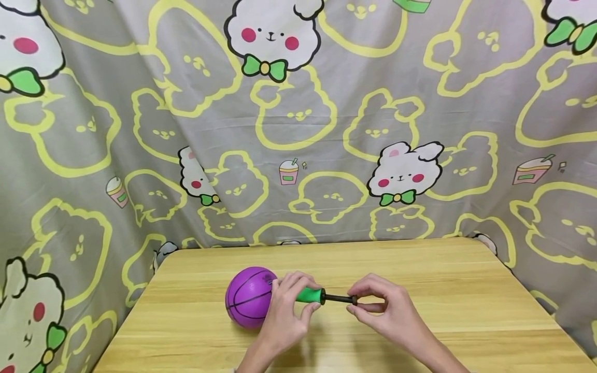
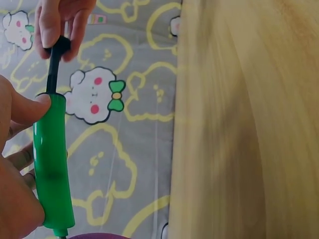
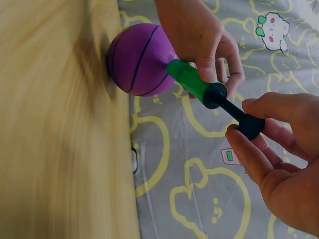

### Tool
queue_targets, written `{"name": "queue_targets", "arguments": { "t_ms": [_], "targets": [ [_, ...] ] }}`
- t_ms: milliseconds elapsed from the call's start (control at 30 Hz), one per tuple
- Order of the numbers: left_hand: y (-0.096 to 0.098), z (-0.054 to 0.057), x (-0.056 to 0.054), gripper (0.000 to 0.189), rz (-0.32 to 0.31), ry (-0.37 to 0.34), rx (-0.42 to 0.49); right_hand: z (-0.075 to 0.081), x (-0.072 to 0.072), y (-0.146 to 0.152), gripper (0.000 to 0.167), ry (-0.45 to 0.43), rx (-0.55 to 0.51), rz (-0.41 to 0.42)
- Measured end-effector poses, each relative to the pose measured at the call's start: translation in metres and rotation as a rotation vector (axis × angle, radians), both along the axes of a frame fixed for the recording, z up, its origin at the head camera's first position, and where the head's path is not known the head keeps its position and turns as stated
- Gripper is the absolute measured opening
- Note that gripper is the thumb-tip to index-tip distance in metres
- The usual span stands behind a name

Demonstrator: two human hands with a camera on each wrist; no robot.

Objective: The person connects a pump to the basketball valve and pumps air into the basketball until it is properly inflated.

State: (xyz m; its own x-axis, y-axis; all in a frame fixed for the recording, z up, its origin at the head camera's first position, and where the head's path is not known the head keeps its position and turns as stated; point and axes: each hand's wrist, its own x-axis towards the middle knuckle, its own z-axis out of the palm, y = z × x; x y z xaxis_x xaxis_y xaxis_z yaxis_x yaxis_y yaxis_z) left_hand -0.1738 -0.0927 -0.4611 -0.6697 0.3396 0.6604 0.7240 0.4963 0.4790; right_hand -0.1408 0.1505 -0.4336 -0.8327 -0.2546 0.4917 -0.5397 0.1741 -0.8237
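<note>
A purple ball with black basketball lines sits on the wooden table. Beside it, a green hand pump lies roughly level, its tip end at the ball. My left hand grips the green barrel, thumb on the near side. The black plunger rod is partly drawn out of the barrel. At its outer end, my right hand pinches the round black handle between thumb and fingers. Whether the needle is inside the ball is hard to see; a thin piece shows below the barrel in the left wrist view.
The light wooden table stretches out around the hands. Behind it and at both sides hangs a grey curtain printed with yellow outlines and white cartoon bunnies, reaching down to the table's back edge.
</note>
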Motion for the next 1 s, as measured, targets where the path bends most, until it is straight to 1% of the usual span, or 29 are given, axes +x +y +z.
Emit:
{"name": "queue_targets", "arguments": {
  "t_ms": [133, 267, 367, 433, 567, 800, 1000],
  "targets": [
    [-0.005, 0.002, -0.002, 0.034, 0.008, 0.023, 0.009, 0.005, 0.0, 0.006, 0.022, 0.003, -0.006, 0.015],
    [-0.009, 0.005, -0.005, 0.032, 0.014, 0.036, 0.012, 0.01, -0.001, 0.013, 0.022, 0.014, -0.001, 0.012],
    [-0.013, 0.007, -0.007, 0.032, 0.025, 0.037, 0.014, 0.013, -0.002, 0.019, 0.023, -0.001, 0.012, -0.005],
    [-0.015, 0.008, -0.008, 0.033, 0.033, 0.052, 0.019, 0.014, -0.002, 0.022, 0.023, -0.015, 0.016, -0.008],
    [-0.017, 0.008, -0.01, 0.033, 0.03, 0.069, 0.03, 0.017, -0.003, 0.029, 0.023, -0.011, 0.021, 0.012],
    [-0.016, 0.009, -0.009, 0.029, 0.017, 0.018, 0.041, 0.02, -0.002, 0.035, 0.026, -0.012, -0.01, 0.071],
    [-0.014, 0.01, -0.006, 0.029, 0.025, 0.002, 0.048, 0.017, -0.003, 0.034, 0.029, 0.022, -0.038, 0.053]
  ]
}}
